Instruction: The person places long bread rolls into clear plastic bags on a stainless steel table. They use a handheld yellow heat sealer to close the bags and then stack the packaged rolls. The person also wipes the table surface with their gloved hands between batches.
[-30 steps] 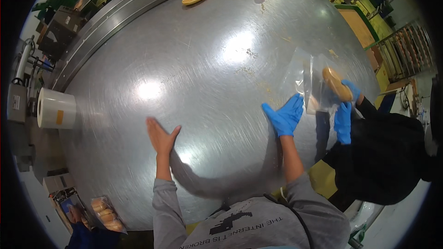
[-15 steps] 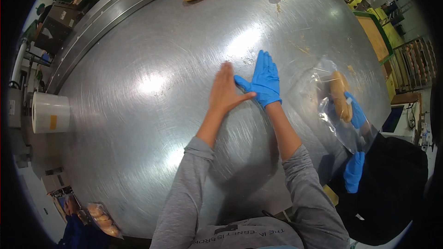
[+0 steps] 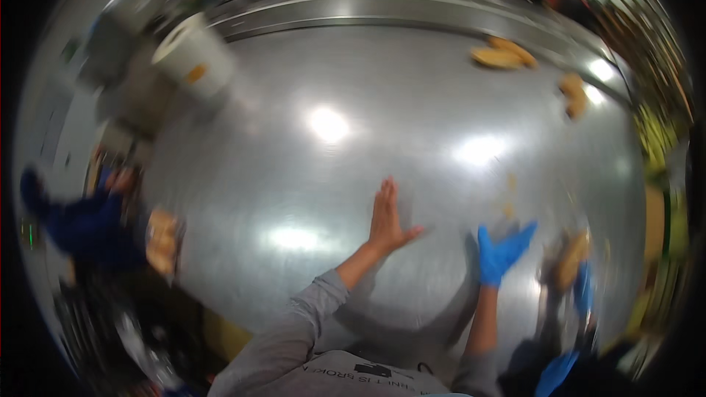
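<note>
Bare and empty, my left hand [image 3: 388,222] is over the steel table [image 3: 412,132], its fingers pointing away from me and its thumb spread out to the right. My right hand [image 3: 501,254] wears a blue glove and holds nothing, with thumb and fingers apart. A gap separates the two hands. Whether either palm touches the metal I cannot tell. To the right of my glove, a co-worker's blue-gloved hand [image 3: 583,288] is at a long bread roll [image 3: 571,261] in a clear plastic bag. That person's other gloved hand [image 3: 557,373] is lower down. The view is blurred.
Two long rolls [image 3: 500,57] lie at the far right, with smaller rolls [image 3: 572,95] nearby. A large white roll of film [image 3: 195,59] stands at the far left. Bagged buns [image 3: 162,239] are at the left edge beside a person in dark blue [image 3: 92,224]. Crumbs [image 3: 510,209] dot the table.
My view has swung left, so the table and breads appear farther right. My hands, close together before, have moved apart, and my gloved thumb and fingers now point differently.
</note>
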Demonstrator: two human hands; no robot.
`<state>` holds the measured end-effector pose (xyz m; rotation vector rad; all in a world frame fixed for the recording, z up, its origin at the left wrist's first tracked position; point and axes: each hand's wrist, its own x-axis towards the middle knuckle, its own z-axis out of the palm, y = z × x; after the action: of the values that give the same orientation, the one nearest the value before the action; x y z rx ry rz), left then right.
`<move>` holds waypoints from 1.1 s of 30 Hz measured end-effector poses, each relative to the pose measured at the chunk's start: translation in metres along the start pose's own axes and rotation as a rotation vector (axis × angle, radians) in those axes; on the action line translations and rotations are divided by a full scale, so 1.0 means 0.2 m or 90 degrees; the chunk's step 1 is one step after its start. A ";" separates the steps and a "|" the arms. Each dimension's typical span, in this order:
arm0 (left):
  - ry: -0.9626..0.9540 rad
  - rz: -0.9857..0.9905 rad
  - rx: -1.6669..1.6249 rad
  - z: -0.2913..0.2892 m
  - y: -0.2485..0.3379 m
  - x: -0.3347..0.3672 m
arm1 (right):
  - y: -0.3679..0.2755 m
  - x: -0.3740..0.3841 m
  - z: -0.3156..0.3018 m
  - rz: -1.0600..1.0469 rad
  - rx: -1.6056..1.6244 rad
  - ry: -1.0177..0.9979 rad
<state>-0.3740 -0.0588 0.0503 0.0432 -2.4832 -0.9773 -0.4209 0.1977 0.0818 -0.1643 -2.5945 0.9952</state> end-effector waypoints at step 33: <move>0.354 -0.344 -0.053 -0.67 -0.47 -0.48 | -0.63 0.34 1.00 -0.145 -0.193 -0.123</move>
<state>-0.2424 -0.1953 0.0347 0.8714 -1.9374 -1.0872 -0.5561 -0.0043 0.0472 0.1576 -2.8482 0.5608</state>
